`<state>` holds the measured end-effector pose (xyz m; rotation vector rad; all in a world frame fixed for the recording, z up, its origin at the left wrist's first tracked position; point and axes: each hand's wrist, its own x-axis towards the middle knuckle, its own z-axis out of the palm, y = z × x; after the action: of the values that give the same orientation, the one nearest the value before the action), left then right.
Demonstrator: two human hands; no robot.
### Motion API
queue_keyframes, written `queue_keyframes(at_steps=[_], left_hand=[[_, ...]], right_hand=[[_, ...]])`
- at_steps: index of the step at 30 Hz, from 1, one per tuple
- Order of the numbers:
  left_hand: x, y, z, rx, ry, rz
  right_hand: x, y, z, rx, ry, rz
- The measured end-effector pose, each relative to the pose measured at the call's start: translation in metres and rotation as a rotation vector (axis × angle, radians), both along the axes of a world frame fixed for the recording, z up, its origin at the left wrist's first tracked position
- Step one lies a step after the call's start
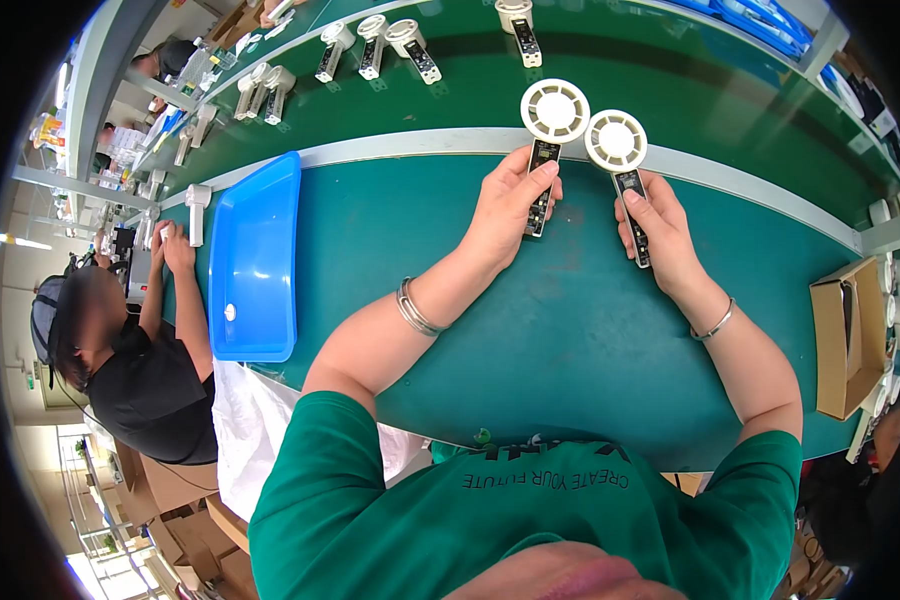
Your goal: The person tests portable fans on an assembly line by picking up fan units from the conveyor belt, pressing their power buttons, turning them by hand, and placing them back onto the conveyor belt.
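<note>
Hiding handle bits (543, 154): left hand (510, 205), right hand (665, 228), fingers wrapped round a fan (555, 112) each
Tabletop (560, 340): green
Room: edges blacked out

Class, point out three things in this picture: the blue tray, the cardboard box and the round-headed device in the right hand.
Blue tray (258, 245): head view, bare inside floor.
Cardboard box (829, 345): head view, side wall.
Round-headed device (617, 140) in the right hand (664, 226): head view, middle of its round head.
</note>
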<state>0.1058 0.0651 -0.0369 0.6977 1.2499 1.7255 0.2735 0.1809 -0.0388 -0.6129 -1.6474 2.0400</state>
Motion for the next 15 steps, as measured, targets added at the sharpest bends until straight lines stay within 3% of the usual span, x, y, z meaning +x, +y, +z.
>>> queue_keyframes(at_steps=[15], left_hand=[[-0.0002, 0.0003, -0.0043, 0.016, -0.050, 0.049]], right_hand=[[0.0005, -0.0003, 0.0004, -0.012, 0.001, -0.022]])
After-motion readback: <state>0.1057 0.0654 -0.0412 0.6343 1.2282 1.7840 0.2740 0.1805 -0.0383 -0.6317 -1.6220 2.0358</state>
